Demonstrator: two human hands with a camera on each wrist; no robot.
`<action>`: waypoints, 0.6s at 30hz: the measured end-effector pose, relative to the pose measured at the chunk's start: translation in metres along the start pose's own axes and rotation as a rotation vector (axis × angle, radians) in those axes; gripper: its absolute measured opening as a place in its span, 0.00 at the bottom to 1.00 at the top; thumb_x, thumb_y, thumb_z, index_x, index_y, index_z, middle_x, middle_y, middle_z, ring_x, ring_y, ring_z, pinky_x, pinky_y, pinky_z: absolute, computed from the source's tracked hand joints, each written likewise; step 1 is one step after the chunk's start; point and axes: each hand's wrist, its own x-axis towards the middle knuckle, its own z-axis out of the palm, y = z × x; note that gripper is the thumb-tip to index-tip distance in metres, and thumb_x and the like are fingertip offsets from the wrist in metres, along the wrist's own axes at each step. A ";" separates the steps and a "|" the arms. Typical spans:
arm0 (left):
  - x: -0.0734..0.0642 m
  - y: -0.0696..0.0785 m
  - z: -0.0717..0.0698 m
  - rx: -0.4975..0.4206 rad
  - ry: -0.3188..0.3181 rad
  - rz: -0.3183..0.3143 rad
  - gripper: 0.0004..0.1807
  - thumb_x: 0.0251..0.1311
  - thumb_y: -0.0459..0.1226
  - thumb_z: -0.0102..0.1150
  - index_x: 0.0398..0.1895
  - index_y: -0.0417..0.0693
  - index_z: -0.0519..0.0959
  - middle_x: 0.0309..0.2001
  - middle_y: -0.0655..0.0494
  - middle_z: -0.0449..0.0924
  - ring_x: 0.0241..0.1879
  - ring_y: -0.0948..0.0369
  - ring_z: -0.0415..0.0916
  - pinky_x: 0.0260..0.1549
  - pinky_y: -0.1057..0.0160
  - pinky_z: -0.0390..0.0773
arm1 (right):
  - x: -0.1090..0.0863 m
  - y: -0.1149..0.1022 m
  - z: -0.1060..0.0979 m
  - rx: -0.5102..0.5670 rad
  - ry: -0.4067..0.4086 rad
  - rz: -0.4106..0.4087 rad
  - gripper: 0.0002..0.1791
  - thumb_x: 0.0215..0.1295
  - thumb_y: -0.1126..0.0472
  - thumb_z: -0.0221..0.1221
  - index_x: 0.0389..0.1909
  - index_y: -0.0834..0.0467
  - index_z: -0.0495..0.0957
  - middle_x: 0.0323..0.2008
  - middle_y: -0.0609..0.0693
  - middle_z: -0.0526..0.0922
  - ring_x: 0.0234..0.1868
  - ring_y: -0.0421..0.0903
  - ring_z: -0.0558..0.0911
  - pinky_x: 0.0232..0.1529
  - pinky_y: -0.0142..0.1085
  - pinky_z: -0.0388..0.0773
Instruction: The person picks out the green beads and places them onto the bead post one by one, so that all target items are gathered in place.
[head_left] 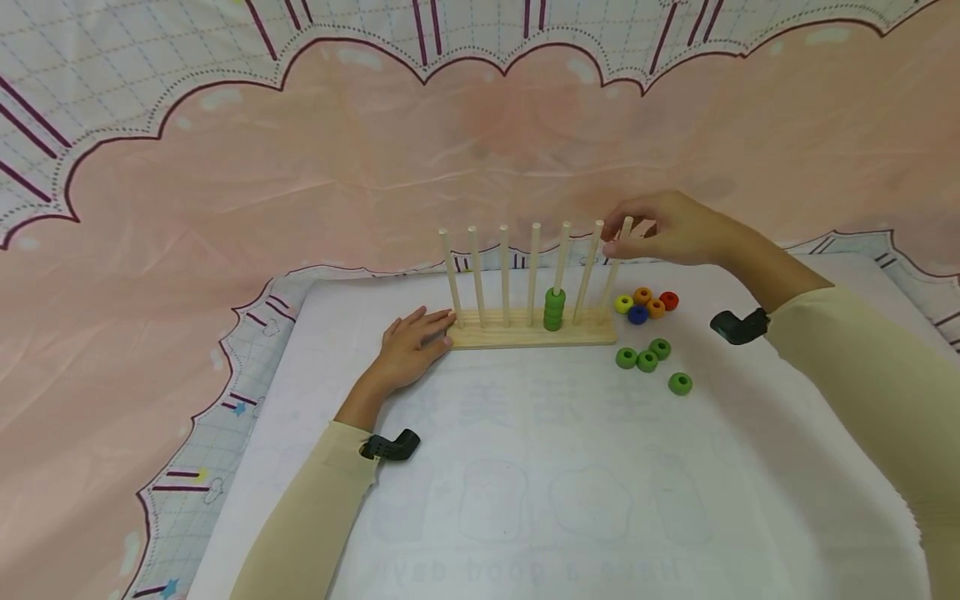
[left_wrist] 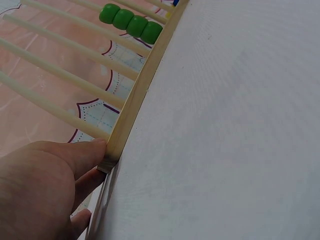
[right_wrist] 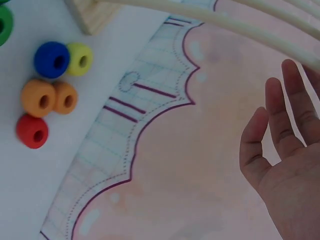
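Observation:
A wooden peg rack (head_left: 517, 335) with several upright pegs stands on the white sheet. Four-bead-high green stack (head_left: 553, 310) sits low on one peg right of the middle. My left hand (head_left: 411, 348) rests at the rack's left end, fingers fairly straight, and in the left wrist view its fingertips touch the base's corner (left_wrist: 111, 150). Up at the tops of the two rightmost pegs is my right hand (head_left: 675, 229), its thumb and forefinger bent toward each other. In the right wrist view its other fingers (right_wrist: 282, 115) are loosely bent. I cannot tell whether its fingertips pinch anything.
Right of the rack lie a yellow bead (head_left: 623, 304), a blue bead (head_left: 637, 314), a red bead (head_left: 669, 301) and two orange beads (head_left: 656, 308). Several loose green beads (head_left: 647, 361) lie nearer. Behind the sheet hangs or lies a pink patterned cloth (head_left: 375, 167).

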 end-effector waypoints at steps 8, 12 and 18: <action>0.000 -0.001 0.000 0.002 0.004 0.009 0.28 0.78 0.49 0.49 0.77 0.57 0.65 0.79 0.56 0.61 0.83 0.49 0.42 0.77 0.36 0.31 | -0.020 0.021 0.008 -0.018 0.005 0.045 0.18 0.67 0.42 0.66 0.49 0.50 0.83 0.50 0.48 0.85 0.53 0.48 0.80 0.58 0.51 0.81; -0.001 0.000 0.000 0.001 0.010 0.013 0.28 0.78 0.49 0.49 0.77 0.56 0.66 0.79 0.55 0.62 0.82 0.48 0.42 0.76 0.35 0.32 | -0.028 0.030 0.012 -0.009 0.006 0.060 0.18 0.67 0.46 0.67 0.52 0.50 0.83 0.52 0.48 0.85 0.53 0.47 0.80 0.57 0.48 0.80; -0.002 0.001 0.000 0.005 0.013 0.017 0.28 0.77 0.48 0.50 0.77 0.56 0.66 0.79 0.55 0.62 0.82 0.47 0.43 0.76 0.35 0.32 | -0.040 0.043 0.022 -0.001 0.007 0.100 0.16 0.67 0.48 0.68 0.51 0.50 0.85 0.49 0.47 0.85 0.52 0.47 0.79 0.56 0.47 0.79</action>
